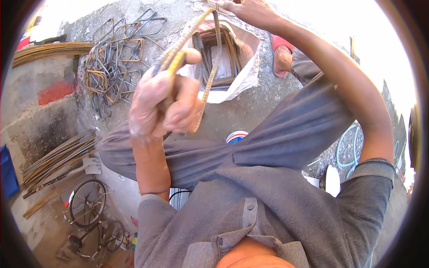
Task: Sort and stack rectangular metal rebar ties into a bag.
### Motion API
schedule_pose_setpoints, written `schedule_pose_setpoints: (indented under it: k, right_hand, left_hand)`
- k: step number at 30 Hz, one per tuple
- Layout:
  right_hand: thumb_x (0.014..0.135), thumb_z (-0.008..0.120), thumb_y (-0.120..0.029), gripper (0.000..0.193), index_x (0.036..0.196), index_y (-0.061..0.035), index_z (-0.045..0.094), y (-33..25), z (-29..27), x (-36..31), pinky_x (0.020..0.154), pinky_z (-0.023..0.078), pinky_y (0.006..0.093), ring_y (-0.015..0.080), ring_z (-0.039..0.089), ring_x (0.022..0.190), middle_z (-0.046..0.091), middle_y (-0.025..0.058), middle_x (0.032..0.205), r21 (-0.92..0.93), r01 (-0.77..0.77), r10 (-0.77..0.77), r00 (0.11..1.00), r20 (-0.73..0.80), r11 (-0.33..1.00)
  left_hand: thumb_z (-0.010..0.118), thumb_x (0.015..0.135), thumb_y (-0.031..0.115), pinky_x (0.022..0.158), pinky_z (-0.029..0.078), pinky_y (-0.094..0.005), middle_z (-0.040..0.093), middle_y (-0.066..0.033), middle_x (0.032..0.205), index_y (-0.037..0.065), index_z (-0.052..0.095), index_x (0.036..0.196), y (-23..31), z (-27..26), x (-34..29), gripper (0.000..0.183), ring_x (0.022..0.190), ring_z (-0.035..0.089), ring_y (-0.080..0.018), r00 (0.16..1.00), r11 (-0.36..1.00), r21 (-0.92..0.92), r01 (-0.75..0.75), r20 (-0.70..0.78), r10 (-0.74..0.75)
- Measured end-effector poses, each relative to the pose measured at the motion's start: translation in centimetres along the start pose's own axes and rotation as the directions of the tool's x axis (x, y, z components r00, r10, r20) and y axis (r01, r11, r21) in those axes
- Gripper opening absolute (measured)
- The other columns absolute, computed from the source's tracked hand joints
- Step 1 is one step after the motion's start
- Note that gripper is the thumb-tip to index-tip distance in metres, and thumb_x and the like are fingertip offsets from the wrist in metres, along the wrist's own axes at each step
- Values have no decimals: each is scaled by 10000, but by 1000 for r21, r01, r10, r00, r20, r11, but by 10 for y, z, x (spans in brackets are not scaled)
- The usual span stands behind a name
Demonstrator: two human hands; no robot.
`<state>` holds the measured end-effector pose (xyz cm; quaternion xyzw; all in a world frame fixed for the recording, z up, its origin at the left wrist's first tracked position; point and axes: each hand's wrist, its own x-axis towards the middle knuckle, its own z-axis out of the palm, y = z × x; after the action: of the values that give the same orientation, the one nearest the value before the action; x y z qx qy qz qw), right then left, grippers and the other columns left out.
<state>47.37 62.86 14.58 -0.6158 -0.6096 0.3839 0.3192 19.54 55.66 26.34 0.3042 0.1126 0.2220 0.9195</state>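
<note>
My left hand (165,100) is raised at centre left, its fingers wrapped round a bent ribbed steel bar (212,73). Rusty and bow-shaped, the bar rises from the fist, turns sharply near the top edge and comes back down on the right. A yellowish length also shows at my fingers; whether it belongs to the same bar I cannot tell. My right hand (257,12) reaches to the top edge, which cuts it off; its thumb lies close to the bar's bend, and the fingers look curled round something dark. Behind the bar stands an open white sack (248,82) holding rectangular steel stirrups (230,49).
Loose steel stirrups (111,67) lie tangled on the concrete at far left. Long rods (53,49) and another rod bundle (58,156) lie further left. A bicycle (89,210) is at lower left. A pale blue hose (353,147) coils at right, and a round tub (236,136) sits between my legs.
</note>
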Motion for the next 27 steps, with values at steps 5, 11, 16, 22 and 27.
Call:
schedule_pose_setpoints:
  k: [5, 11, 16, 22, 27]
  right_hand:
    - [786, 644, -559, 787, 1190, 105, 519, 24, 0, -10, 951, 446, 411, 363, 588, 1102, 587, 310, 1152, -558, -164, 299, 941, 160, 814]
    - [708, 564, -28, 199, 849, 61, 673, 49, 16, -29, 687, 541, 418, 352, 683, 791, 676, 243, 832, -694, 2, 233, 941, 244, 720]
    - [712, 555, -14, 166, 811, 53, 670, 85, 10, -24, 626, 543, 426, 364, 682, 717, 668, 237, 758, -649, 164, -41, 979, 200, 743]
    - [761, 498, -62, 203, 785, 44, 670, 65, 6, -22, 529, 536, 401, 287, 663, 542, 644, 178, 620, -636, 3, 178, 959, 220, 772]
    - [703, 623, -47, 124, 756, 44, 688, 103, -7, -12, 628, 552, 399, 289, 694, 694, 662, 178, 657, -713, 47, 353, 845, 401, 699]
  left_hand:
    - [538, 951, 195, 384, 291, -211, 458, 0, 578, -18, 457, 1201, -30, -18, 39, 338, 434, 388, -54, 927, 831, 479, 283, -359, -109]
    - [621, 912, 202, 458, 366, -227, 507, 0, 662, 13, 503, 1131, -64, -50, 61, 312, 519, 445, -60, 920, 482, 785, 389, -360, -157]
    - [630, 884, 305, 739, 481, -381, 639, -184, 899, -35, 509, 1131, -94, -52, 55, 437, 804, 624, -266, 926, -17, 931, 365, -365, -100]
    - [616, 867, 294, 867, 449, -447, 610, -274, 1018, -26, 498, 1171, -92, -20, 21, 457, 1002, 601, -407, 881, 56, 899, 434, -410, -238]
    - [608, 875, 283, 847, 448, -444, 611, -260, 971, -23, 497, 1174, -92, -6, 12, 442, 937, 605, -396, 891, 5, 927, 375, -359, -278]
